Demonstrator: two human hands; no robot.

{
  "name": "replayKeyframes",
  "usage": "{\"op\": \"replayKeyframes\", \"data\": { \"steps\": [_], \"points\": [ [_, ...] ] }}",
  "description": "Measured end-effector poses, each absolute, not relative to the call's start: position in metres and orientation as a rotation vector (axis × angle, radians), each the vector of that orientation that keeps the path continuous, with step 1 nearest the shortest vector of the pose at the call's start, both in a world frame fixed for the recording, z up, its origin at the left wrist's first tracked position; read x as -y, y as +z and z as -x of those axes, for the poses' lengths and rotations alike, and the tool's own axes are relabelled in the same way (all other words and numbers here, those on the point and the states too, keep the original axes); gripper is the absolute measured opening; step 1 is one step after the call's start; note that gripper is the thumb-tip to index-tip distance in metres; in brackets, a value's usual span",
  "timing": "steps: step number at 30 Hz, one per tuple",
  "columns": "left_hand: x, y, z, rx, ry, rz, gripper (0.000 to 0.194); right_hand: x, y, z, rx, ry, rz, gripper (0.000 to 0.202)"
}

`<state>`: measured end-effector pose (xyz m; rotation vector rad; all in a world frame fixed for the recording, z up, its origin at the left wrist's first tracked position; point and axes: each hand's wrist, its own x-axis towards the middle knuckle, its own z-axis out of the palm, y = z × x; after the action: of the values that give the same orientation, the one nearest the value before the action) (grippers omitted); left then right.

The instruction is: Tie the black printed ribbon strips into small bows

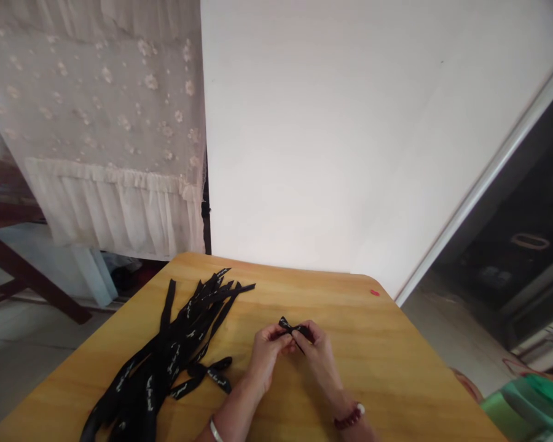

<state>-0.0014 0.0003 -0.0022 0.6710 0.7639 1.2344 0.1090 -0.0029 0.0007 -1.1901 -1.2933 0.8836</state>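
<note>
A small black ribbon bow (291, 327) with pale lettering is held over the middle of the table. My left hand (268, 351) pinches its left side, and my right hand (317, 348) grips its right side, the fingertips of both nearly meeting. Left of my hands lies a tied black bow (207, 372) with loose tails. Beyond it, a large heap of black ribbon strips (166, 356) with pale print spreads over the table's left side.
The wooden table (378, 368) has a small red piece (375, 293) near its far right corner. A white panel (322, 135) rises behind it. A lace curtain (120, 123) hangs at the left; a green container (528, 408) is at the lower right.
</note>
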Motion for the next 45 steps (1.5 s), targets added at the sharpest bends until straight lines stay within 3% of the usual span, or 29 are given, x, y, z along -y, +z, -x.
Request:
{"op": "replayKeyframes", "data": {
  "steps": [11,18,22,28,45],
  "points": [
    [-0.002,-0.002,0.002,-0.773,1.308,-0.71,0.012,0.007,0.0,-0.104,1.321,1.026,1.108,0.024],
    [0.0,0.006,0.006,-0.845,1.282,-0.612,0.019,0.01,0.007,-0.107,1.177,0.868,1.346,0.036],
    [-0.005,0.005,0.008,-0.834,1.253,-0.47,0.024,0.006,0.011,-0.111,1.163,0.866,1.38,0.032],
    [-0.008,-0.007,0.004,-0.85,1.242,-0.54,0.018,0.005,0.017,-0.116,1.26,0.859,1.425,0.03],
    [-0.006,-0.002,-0.002,-0.825,1.15,-0.685,0.024,0.003,-0.011,-0.114,1.519,0.565,1.395,0.032]
  ]
}}
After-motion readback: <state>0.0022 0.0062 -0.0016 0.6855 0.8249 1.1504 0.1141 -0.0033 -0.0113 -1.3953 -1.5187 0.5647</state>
